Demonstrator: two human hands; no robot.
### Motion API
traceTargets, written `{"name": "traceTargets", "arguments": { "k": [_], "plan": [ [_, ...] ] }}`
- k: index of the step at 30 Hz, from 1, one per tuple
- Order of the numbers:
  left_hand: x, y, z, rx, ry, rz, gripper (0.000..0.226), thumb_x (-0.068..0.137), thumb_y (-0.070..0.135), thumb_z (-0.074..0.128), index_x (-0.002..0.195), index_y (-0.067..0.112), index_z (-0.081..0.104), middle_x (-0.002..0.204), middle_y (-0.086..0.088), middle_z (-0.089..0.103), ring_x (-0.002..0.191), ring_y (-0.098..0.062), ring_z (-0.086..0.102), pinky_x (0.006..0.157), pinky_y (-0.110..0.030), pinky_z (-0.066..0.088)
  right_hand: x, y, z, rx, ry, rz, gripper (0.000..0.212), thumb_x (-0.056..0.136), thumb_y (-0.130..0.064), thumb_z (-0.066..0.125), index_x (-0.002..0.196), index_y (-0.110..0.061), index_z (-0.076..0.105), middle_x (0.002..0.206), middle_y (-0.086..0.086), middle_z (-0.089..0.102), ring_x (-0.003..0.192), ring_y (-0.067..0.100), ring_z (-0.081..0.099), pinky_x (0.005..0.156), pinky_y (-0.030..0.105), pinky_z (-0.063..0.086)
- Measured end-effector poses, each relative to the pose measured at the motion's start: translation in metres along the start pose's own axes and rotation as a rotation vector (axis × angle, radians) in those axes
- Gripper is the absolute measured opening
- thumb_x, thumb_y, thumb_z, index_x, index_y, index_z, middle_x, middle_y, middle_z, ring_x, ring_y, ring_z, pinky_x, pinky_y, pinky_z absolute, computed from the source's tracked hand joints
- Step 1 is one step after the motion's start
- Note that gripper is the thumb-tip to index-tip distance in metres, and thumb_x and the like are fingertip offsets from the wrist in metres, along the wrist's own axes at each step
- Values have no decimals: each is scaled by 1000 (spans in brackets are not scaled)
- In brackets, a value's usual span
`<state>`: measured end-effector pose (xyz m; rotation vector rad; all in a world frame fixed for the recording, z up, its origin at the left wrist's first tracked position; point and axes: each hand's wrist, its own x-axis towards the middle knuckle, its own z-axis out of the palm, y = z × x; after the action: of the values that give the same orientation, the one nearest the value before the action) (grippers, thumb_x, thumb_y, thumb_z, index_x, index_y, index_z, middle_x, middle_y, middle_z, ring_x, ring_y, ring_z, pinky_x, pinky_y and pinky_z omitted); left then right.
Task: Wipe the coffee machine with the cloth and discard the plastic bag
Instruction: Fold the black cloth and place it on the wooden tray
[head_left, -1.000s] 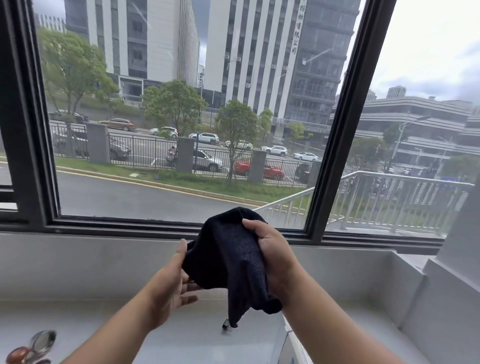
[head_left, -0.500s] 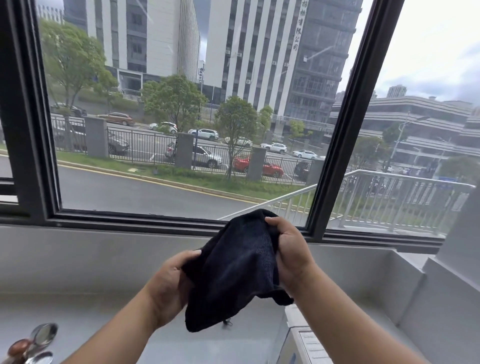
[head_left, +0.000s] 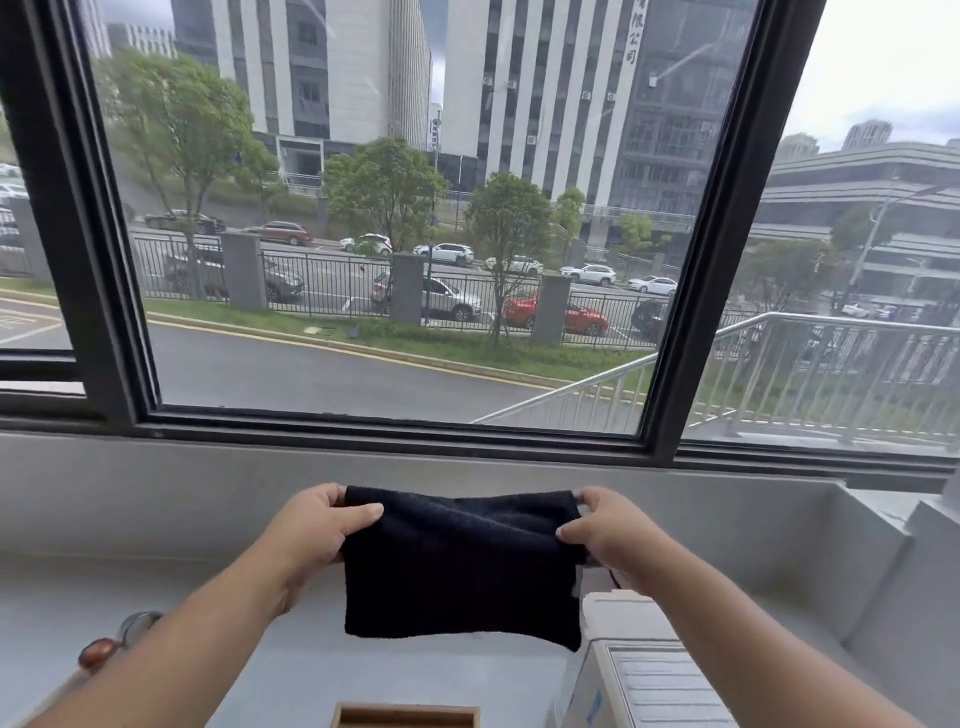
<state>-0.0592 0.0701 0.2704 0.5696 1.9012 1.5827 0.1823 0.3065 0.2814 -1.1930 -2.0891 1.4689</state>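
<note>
A black cloth (head_left: 460, 566) hangs spread flat between my two hands, above the grey counter (head_left: 363, 670) and in front of the window. My left hand (head_left: 317, 530) pinches its upper left corner and my right hand (head_left: 608, 530) pinches its upper right corner. Below the cloth at the lower right stands a white machine (head_left: 639, 680) with a ribbed top, of which only the top shows. No plastic bag is in view.
A wooden box rim (head_left: 405, 714) shows at the bottom edge. Metal spoons (head_left: 122, 636) lie at the left behind my left forearm. A grey ledge and a wide dark-framed window (head_left: 691, 291) close the back; a stepped grey wall (head_left: 883, 571) stands at the right.
The cloth was bunched between my hands, held higher. My hands have moved apart and down, pulling it out flat. The view has dropped, showing more of the white machine and the wooden box.
</note>
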Motion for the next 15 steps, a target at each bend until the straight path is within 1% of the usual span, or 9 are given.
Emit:
{"name": "traceTargets", "arguments": {
  "k": [2,3,5,6,8,9,11,12,15],
  "plan": [
    [-1,-5,2,48,93,2,28,90,10,80,113,6,64,106,-18,77,90,-27,75,82,-41,60,7,4,1,-17,92,-6,47,84,4,71,124,-14,54,108,20,70,92,36,74,79,54,64],
    [-1,-9,1,76,118,4,35,89,12,82,116,11,60,107,-15,76,95,-28,74,86,-42,59,10,6,1,-17,102,-25,51,84,0,73,126,-19,51,106,19,71,90,35,75,78,53,65],
    [-4,-13,-4,156,128,29,40,89,18,83,120,23,58,106,-9,76,100,-26,73,87,-38,57,13,7,1,-68,73,-98,57,86,-6,73,128,-33,46,98,16,76,85,33,77,80,51,64],
    [-5,-15,-6,204,125,49,35,90,20,82,117,27,62,104,-5,78,100,-22,73,84,-34,55,15,8,2,-112,54,-140,56,87,-8,72,128,-37,47,96,13,78,85,31,77,82,49,64],
    [-6,-20,-10,291,157,100,13,90,22,81,101,27,75,97,4,80,99,-15,73,79,-29,52,17,6,3,-208,55,-211,33,90,-11,71,119,-26,64,96,7,80,84,22,77,83,46,63],
    [-6,-22,-12,335,182,128,5,90,23,81,92,26,77,92,7,80,96,-13,73,76,-28,51,18,6,4,-261,69,-238,21,91,-13,71,110,-24,71,90,3,80,79,17,76,80,42,64],
    [-6,-27,-16,447,239,184,9,91,28,79,83,28,77,82,12,79,87,-11,72,69,-29,49,19,4,7,-347,85,-284,10,92,-19,71,93,-28,74,77,-4,77,66,9,71,66,32,61],
    [-6,-29,-18,521,270,203,12,92,32,77,81,30,75,80,14,78,83,-9,71,66,-29,47,19,2,9,-363,83,-300,8,93,-21,71,91,-28,74,75,-5,77,66,9,70,65,30,58],
    [-6,-38,-25,701,330,227,17,96,39,70,79,35,69,82,17,73,79,-5,65,64,-30,44,19,-3,15,-293,50,-331,5,93,-26,70,94,-25,75,84,-8,78,79,12,73,70,27,55]
  ]
}}
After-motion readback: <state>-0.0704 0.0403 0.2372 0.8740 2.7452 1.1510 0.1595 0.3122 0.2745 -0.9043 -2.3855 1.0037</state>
